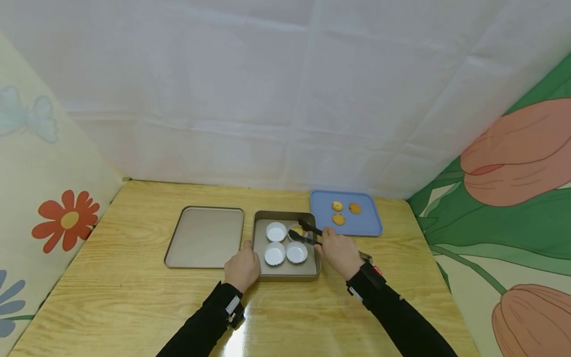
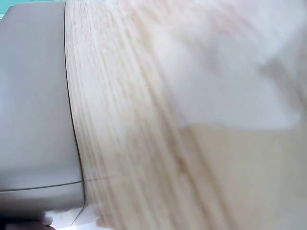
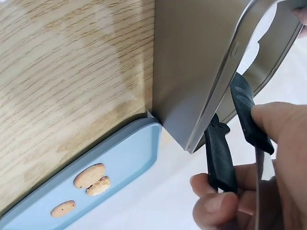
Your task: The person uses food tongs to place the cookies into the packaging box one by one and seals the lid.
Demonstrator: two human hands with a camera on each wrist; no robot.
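The right hand (image 1: 339,252) grips a pair of black-ended metal tongs (image 1: 305,240), thumb on one arm and curled fingers under the other. This hold probably lets a small squeeze govern the gap. The two arms stand apart, with their tips about a round golden biscuit (image 1: 297,230) in the far right cup; whether they press on it cannot be told.

The left hand (image 1: 242,267) grips the left wall of a deep, rectangular tan metal tin (image 1: 287,270), seemingly to keep it from sliding while the tongs work inside. In the tin, four small white round cups with fluted edges (image 1: 275,254) stand two by two, an arrangement that likely keeps each one separate; the three other cups show bare insides.

Just beside the tin, to the left, lies a flat tan metal lid (image 1: 207,238), apparently set aside to leave the tin's top uncovered. Beyond the tin's far right corner, a light blue rectangular tray (image 1: 363,226) carries three round golden biscuits (image 1: 338,219), spaced apart, perhaps for easy picking within the right arm's reach. All this rests on a pale wood-grain table (image 1: 111,287) before a white hanging cloth (image 1: 200,99).
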